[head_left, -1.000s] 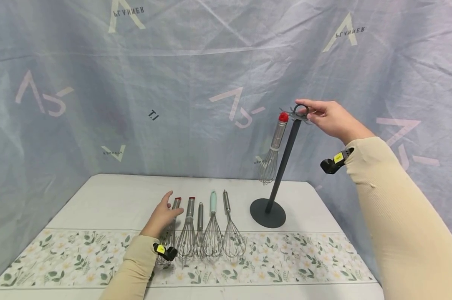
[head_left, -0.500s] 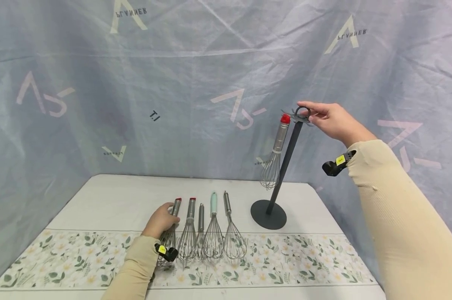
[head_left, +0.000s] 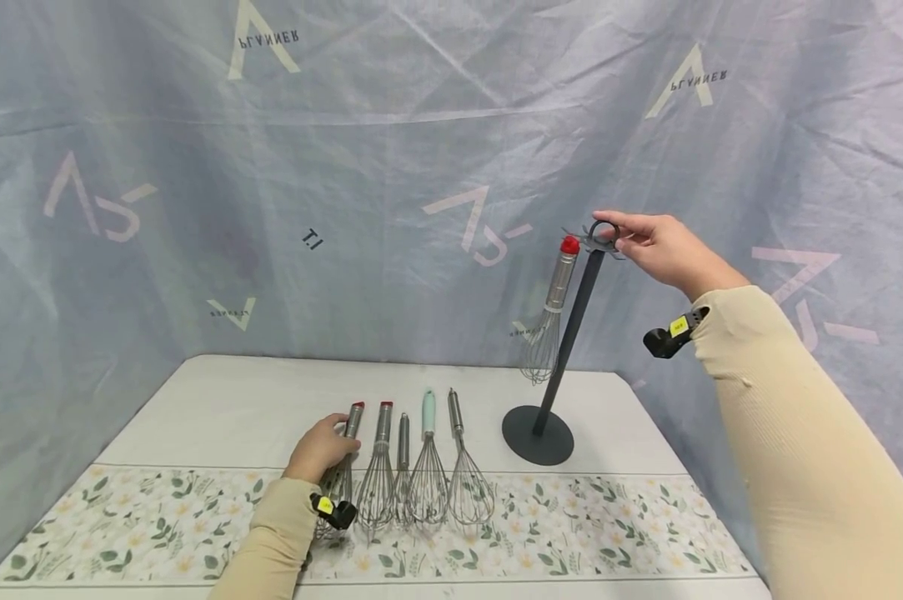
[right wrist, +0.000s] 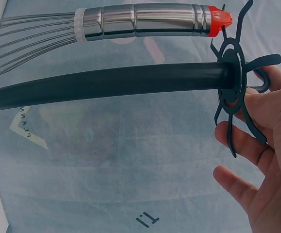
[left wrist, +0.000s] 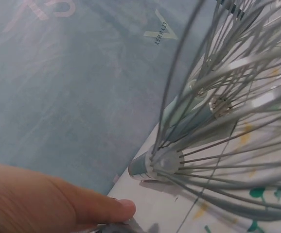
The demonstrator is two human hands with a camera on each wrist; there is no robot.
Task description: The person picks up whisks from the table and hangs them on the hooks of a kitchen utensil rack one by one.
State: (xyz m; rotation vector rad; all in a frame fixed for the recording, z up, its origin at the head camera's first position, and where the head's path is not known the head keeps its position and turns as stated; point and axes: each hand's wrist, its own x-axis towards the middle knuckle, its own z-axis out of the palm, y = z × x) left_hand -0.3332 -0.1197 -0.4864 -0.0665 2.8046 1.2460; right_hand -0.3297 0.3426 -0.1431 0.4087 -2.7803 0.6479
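My left hand grips the handle of the leftmost whisk, a steel one with a red end, lying on the table. Its wires are partly hidden under my wrist. In the left wrist view the thumb shows at the bottom. At the right, my right hand pinches the ring on top of a dark metal stand with a round base. Another red-ended whisk hangs from one of the stand's hooks. The right wrist view shows this whisk beside the pole, the other fingers spread.
Right of my left hand lie a red-ended whisk, a small steel whisk, a mint-handled whisk and a thin steel-handled whisk. The white table bears a floral band. A grey-blue cloth hangs behind.
My left hand has come down onto the leftmost whisk, and its spread fingers have closed around the handle. The right hand stays on the stand's ring.
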